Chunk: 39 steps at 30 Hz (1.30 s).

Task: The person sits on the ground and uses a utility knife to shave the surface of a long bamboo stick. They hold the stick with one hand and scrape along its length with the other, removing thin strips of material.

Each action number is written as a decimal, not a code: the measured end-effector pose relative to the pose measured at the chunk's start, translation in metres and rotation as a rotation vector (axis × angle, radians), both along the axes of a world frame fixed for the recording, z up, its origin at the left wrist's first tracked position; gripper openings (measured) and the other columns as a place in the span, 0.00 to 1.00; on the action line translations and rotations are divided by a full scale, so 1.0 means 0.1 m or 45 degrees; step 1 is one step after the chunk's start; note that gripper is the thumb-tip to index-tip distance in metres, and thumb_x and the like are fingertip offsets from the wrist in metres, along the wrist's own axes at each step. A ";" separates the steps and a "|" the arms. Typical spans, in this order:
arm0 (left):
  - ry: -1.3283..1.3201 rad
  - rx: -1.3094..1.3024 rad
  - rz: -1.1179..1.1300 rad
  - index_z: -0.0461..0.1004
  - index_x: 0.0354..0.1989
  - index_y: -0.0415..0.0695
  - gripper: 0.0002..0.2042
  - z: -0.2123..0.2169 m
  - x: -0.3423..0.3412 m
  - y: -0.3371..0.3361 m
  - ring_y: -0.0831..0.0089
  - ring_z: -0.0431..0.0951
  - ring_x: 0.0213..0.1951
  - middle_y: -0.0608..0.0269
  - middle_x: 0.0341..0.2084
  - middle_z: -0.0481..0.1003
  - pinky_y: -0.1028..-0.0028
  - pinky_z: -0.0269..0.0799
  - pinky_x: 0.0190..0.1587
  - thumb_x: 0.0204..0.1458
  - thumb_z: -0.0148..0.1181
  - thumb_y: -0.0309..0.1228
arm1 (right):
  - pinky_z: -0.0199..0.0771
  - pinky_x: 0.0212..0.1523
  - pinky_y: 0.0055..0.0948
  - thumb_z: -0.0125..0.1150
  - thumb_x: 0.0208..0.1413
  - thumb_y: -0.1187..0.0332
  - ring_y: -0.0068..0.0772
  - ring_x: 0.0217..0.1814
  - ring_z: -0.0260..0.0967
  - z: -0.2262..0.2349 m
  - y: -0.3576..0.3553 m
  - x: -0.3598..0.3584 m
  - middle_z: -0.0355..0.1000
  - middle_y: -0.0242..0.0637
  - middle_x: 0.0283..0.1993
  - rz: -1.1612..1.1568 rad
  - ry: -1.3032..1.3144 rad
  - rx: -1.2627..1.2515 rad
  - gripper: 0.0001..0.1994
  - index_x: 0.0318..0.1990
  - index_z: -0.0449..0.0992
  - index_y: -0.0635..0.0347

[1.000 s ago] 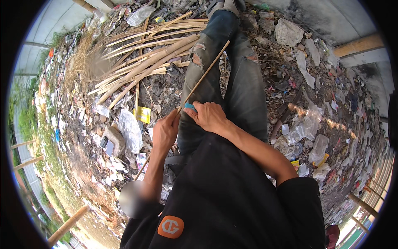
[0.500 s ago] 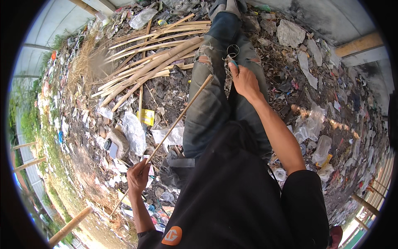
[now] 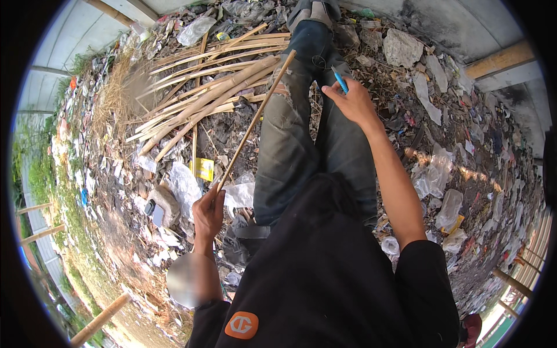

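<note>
1. A pile of bamboo strips (image 3: 197, 98) lies on the littered ground (image 3: 464, 151) left of the person's jeans-clad legs (image 3: 290, 145).
2. The left hand (image 3: 208, 213) is closed around the lower end of a long stick (image 3: 255, 119) slanting up across the left leg.
3. The right hand (image 3: 351, 103) pinches a blue knife (image 3: 340, 80) above the right knee.

Littered dirt ground (image 3: 125, 240) carries split bamboo strips (image 3: 203, 93), plastic scraps (image 3: 184, 184), and stones (image 3: 401, 47).
</note>
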<state>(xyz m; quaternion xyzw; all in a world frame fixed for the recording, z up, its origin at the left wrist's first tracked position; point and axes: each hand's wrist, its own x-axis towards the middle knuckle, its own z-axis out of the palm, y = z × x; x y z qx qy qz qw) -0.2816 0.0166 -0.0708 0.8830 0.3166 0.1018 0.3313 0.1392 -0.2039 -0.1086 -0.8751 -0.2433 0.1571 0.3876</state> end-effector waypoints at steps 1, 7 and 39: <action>0.009 0.016 0.005 0.81 0.53 0.30 0.15 0.00 0.04 0.00 0.83 0.64 0.20 0.64 0.14 0.67 0.73 0.59 0.22 0.65 0.64 0.30 | 0.78 0.41 0.43 0.72 0.55 0.41 0.50 0.38 0.82 0.00 0.08 -0.17 0.80 0.47 0.32 0.024 0.008 -0.040 0.28 0.39 0.80 0.62; 0.013 -0.029 0.094 0.82 0.54 0.34 0.14 -0.03 0.14 -0.08 0.84 0.63 0.18 0.67 0.14 0.68 0.74 0.57 0.21 0.65 0.64 0.30 | 0.84 0.38 0.48 0.74 0.42 0.28 0.55 0.41 0.84 -0.03 0.59 -1.03 0.80 0.52 0.31 0.154 -0.174 -0.215 0.43 0.41 0.75 0.67; 0.006 -0.065 0.069 0.82 0.53 0.32 0.15 -0.25 0.18 -0.17 0.77 0.69 0.16 0.55 0.15 0.73 0.70 0.63 0.22 0.63 0.65 0.29 | 0.77 0.52 0.46 0.61 0.51 0.68 0.57 0.53 0.80 -1.10 1.05 0.86 0.79 0.60 0.51 -0.182 0.209 -0.375 0.23 0.54 0.76 0.73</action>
